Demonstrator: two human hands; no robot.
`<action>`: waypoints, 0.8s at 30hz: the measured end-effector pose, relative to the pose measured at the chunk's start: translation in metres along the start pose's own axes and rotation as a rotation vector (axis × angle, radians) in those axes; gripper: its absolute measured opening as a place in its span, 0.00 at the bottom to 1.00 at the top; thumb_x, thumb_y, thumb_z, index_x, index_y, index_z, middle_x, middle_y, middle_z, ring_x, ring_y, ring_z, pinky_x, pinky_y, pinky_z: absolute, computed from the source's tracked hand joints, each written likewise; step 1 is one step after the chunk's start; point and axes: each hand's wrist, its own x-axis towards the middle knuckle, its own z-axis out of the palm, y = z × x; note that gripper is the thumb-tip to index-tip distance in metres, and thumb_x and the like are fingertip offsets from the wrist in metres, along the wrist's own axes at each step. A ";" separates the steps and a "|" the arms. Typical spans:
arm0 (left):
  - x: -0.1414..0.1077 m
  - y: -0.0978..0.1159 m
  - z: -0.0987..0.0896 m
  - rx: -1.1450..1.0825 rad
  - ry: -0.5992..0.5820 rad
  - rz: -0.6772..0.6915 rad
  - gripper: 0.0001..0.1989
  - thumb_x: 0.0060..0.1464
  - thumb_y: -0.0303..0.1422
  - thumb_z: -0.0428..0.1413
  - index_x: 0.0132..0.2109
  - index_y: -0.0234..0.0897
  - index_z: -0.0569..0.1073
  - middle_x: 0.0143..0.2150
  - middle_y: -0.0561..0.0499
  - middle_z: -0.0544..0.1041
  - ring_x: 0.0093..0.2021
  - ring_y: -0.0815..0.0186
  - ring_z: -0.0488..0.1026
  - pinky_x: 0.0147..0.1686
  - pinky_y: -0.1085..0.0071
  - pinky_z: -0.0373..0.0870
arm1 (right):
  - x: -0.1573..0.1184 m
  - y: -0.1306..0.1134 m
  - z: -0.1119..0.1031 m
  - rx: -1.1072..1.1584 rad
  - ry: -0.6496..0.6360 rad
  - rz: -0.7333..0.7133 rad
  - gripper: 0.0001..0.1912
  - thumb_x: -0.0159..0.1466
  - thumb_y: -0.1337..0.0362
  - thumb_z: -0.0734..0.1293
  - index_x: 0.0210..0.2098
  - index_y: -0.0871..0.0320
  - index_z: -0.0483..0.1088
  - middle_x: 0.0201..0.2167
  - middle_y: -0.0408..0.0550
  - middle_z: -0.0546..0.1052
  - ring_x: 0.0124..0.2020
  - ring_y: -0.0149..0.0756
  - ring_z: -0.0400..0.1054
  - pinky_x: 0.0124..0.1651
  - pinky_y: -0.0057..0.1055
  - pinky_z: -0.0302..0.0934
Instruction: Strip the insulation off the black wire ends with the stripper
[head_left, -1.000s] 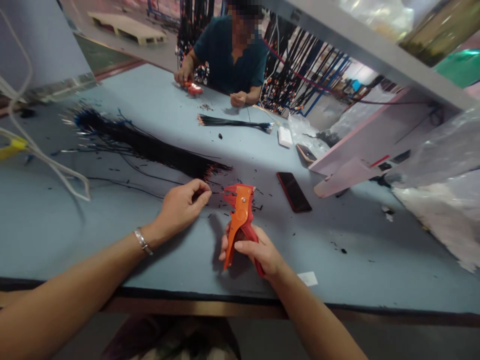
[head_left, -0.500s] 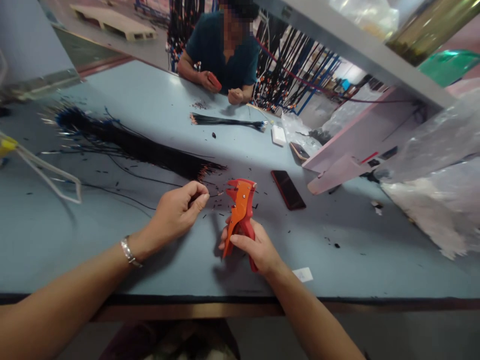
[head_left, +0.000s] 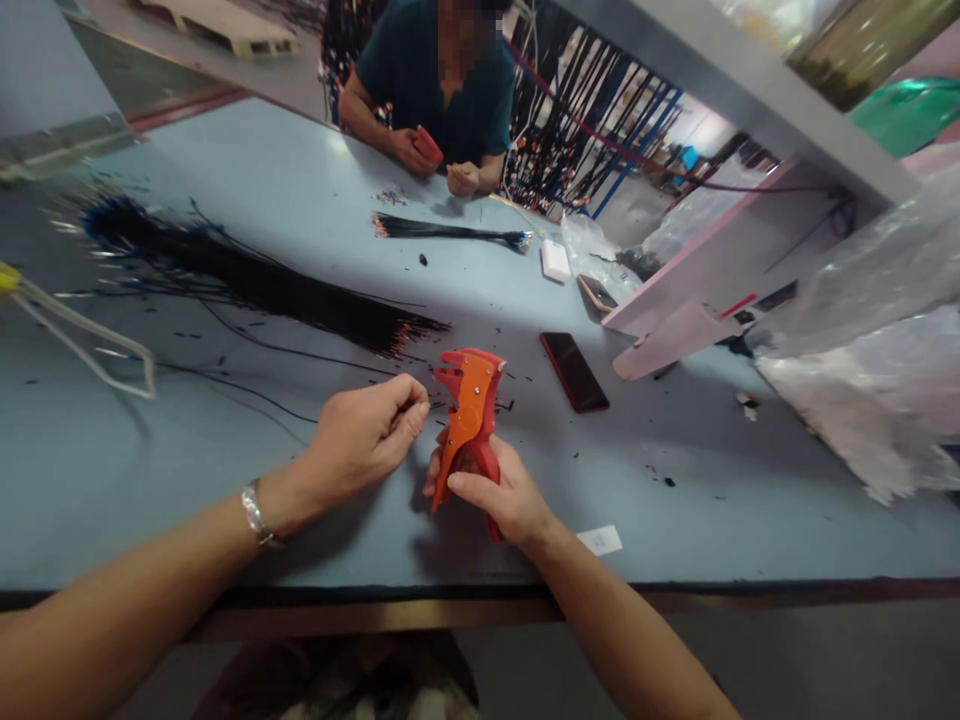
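My right hand (head_left: pixel 502 485) is wrapped round the handles of an orange and red wire stripper (head_left: pixel 471 395), its jaws upright and facing left. Just left of those jaws, my left hand (head_left: pixel 375 425) is closed in a pinch on a thin black wire (head_left: pixel 247 388), which trails away to the left behind the hand. The wire's tip by the fingers is too small to make out clearly. Beyond my hands lies a thick bundle of black wires (head_left: pixel 277 290), with copper ends towards me and blue and silver ends at the far left.
Small black scraps lie about the blue table (head_left: pixel 697 540). A phone (head_left: pixel 574 371) rests right of the stripper, with a white label (head_left: pixel 600 540) nearer me. Across the table a co-worker (head_left: pixel 442 95) holds a red tool near a smaller wire bundle (head_left: pixel 450 230). Plastic bags (head_left: pixel 862 390) are piled at right.
My left hand has moved slightly right, closer to the stripper's jaws. The stripper has shifted a little left and up in the view. The view itself has moved slightly.
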 end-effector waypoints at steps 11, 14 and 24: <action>0.000 0.005 -0.002 -0.037 -0.007 -0.042 0.10 0.57 0.35 0.46 0.31 0.38 0.67 0.20 0.58 0.64 0.21 0.71 0.59 0.25 0.74 0.53 | 0.000 -0.006 0.004 -0.208 0.055 0.013 0.18 0.58 0.56 0.69 0.42 0.57 0.62 0.33 0.47 0.73 0.30 0.36 0.71 0.35 0.35 0.66; 0.000 0.007 -0.002 -0.053 -0.005 -0.031 0.09 0.56 0.35 0.46 0.31 0.38 0.66 0.20 0.58 0.63 0.20 0.71 0.58 0.24 0.74 0.53 | 0.000 -0.008 0.006 -0.251 0.060 0.012 0.17 0.58 0.57 0.69 0.42 0.57 0.62 0.33 0.46 0.73 0.30 0.35 0.70 0.35 0.35 0.66; -0.002 0.007 0.000 -0.073 -0.005 -0.001 0.08 0.55 0.33 0.46 0.30 0.37 0.65 0.20 0.58 0.64 0.20 0.72 0.58 0.24 0.75 0.54 | 0.001 -0.011 0.010 -0.330 0.055 0.011 0.12 0.58 0.59 0.66 0.38 0.57 0.62 0.29 0.46 0.73 0.27 0.35 0.68 0.33 0.34 0.65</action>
